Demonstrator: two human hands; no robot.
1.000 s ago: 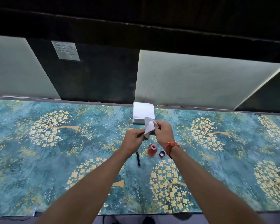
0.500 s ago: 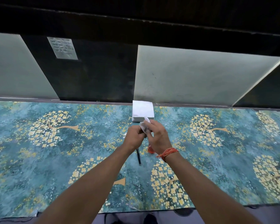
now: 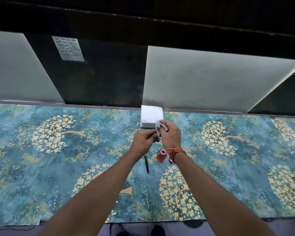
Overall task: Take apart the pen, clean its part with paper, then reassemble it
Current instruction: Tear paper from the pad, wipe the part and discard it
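Observation:
My left hand point(image 3: 144, 141) and my right hand point(image 3: 170, 135) meet above the table's middle. The right hand pinches a small white piece of paper point(image 3: 157, 127) and presses it against something the left hand's closed fingers hold. That held pen part is hidden by fingers and paper. A thin black pen part point(image 3: 146, 163) lies on the cloth just below my left wrist. A white stack of paper napkins point(image 3: 151, 115) sits at the table's far edge, right behind my hands.
A small orange-red bottle point(image 3: 161, 155) stands open beside my right wrist, with a dark round cap point(image 3: 170, 160) partly hidden next to it. A teal cloth with yellow tree prints point(image 3: 58, 150) covers the table. A dark wall with pale panels point(image 3: 203, 79) rises behind.
The paper, loosely raised between my hands a second ago, is now folded tighter under my right fingers. The bottle was hidden by my right wrist half a second ago and shows again.

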